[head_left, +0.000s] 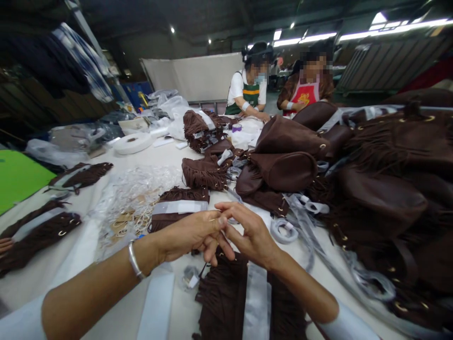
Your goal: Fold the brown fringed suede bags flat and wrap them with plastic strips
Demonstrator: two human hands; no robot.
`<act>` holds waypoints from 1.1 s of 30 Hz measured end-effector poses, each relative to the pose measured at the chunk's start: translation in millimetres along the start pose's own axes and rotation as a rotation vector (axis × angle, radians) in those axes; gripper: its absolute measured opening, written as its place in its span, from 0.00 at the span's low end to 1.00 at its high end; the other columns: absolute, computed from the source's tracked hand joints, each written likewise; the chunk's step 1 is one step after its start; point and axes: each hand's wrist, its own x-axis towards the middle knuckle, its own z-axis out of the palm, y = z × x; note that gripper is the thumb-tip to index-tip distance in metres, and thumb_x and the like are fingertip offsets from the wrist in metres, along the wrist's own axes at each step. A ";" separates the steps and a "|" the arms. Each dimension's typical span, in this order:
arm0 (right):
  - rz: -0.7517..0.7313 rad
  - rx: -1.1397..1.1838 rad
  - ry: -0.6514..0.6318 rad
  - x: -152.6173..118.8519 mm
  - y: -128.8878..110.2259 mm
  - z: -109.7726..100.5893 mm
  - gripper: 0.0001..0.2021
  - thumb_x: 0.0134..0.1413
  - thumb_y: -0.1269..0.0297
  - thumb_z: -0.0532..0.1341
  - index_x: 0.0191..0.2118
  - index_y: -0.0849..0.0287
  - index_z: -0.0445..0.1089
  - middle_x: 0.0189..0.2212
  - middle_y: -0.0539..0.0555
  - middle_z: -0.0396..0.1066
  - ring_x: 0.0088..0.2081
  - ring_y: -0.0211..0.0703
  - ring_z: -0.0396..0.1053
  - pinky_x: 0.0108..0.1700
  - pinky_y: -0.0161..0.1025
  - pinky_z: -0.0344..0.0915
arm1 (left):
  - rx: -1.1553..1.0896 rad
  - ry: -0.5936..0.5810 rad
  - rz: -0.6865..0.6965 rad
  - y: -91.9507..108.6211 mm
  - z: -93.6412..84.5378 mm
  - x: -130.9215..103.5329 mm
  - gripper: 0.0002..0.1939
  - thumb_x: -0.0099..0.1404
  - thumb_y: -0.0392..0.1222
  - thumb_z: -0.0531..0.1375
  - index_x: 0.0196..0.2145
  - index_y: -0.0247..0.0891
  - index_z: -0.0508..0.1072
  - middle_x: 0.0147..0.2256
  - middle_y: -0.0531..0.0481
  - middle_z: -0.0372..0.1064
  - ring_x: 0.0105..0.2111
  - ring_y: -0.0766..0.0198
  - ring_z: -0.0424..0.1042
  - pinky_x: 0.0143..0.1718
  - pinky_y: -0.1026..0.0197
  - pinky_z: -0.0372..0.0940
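Observation:
My left hand (196,232), with a silver bangle (135,261) at its wrist, meets my right hand (249,236) in the middle of the view. Their fingertips press together in a pinch, and anything between them is too small or hidden to name. Below them lies a dark brown fringed bag (222,297) with a pale wrapped strip (255,302) across it. A small clear packet (191,277) rests at that bag's left edge. Just beyond my hands is another fringed bag (166,219) with a whitish band around it.
Brown bags (382,189) are heaped on the right, with plastic-wrapped straps (283,230) beside them. Left of centre lies a pile of clear packets and white cords (132,215). A white roll (132,143) sits farther back. Two co-workers (247,89) are across the table; another person's fingers (5,246) show at far left.

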 end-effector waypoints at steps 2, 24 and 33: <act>0.071 -0.005 -0.001 -1.0 1.6 -2.4 0.03 0.62 0.69 0.57 0.38 0.56 0.67 0.51 0.57 0.70 0.51 0.45 0.68 0.53 0.44 0.64 | 0.106 0.121 0.044 -8.4 -3.5 1.9 0.22 0.68 0.59 0.53 0.44 0.36 0.69 0.33 0.44 0.78 0.17 0.72 0.66 0.27 0.64 0.65; 0.571 0.561 -0.199 -16.1 48.2 4.0 0.13 0.58 0.52 0.62 0.36 0.57 0.66 0.24 0.49 0.73 0.27 0.39 0.73 0.31 0.33 0.63 | 0.363 0.504 0.093 -48.9 -15.7 29.4 0.21 0.69 0.58 0.49 0.50 0.41 0.65 0.36 0.52 0.74 0.19 0.69 0.69 0.21 0.66 0.56; 0.391 0.081 -0.180 -6.8 41.6 -24.3 0.02 0.59 0.67 0.60 0.35 0.58 0.66 0.23 0.45 0.66 0.24 0.34 0.63 0.27 0.30 0.54 | 0.510 0.541 0.083 -32.0 -0.9 48.4 0.16 0.69 0.53 0.53 0.29 0.40 0.68 0.15 0.59 0.64 0.16 0.71 0.61 0.20 0.67 0.52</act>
